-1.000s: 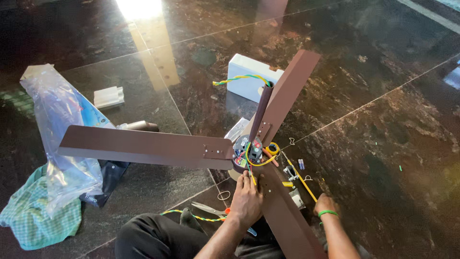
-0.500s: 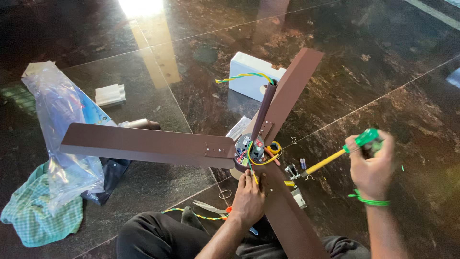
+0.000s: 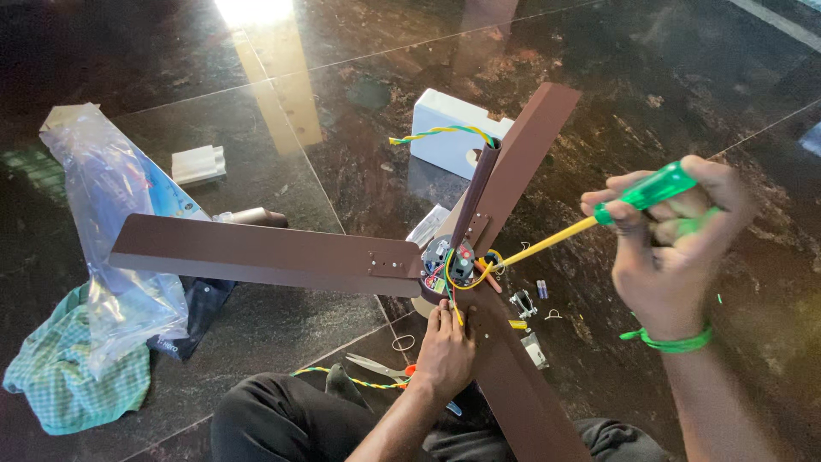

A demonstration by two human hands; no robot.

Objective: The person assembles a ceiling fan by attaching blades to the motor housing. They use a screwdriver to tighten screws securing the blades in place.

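— Item: right hand [image 3: 676,248]?
— Risen to frame right since a second ago, grip closed around green-handled screwdriver [image 3: 637,198].
— Left hand [image 3: 445,351]?
— Fingers pressed on brown ceiling fan [image 3: 342,257] hub, frame centre, on the floor.

Fan blades [image 3: 256,254] brown; screwdriver [image 3: 629,201] green handle, yellow shaft. Wristband [image 3: 671,340] green. Twisted wire [image 3: 440,133] yellow-green. Box [image 3: 445,137] white. Cloth [image 3: 51,385] green-white check. Scissors [image 3: 385,370] orange-handled. Floor [image 3: 359,77] black, speckled, glossy.

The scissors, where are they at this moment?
In the head view the scissors lie on the dark floor, just left of the left hand and below the left fan blade.
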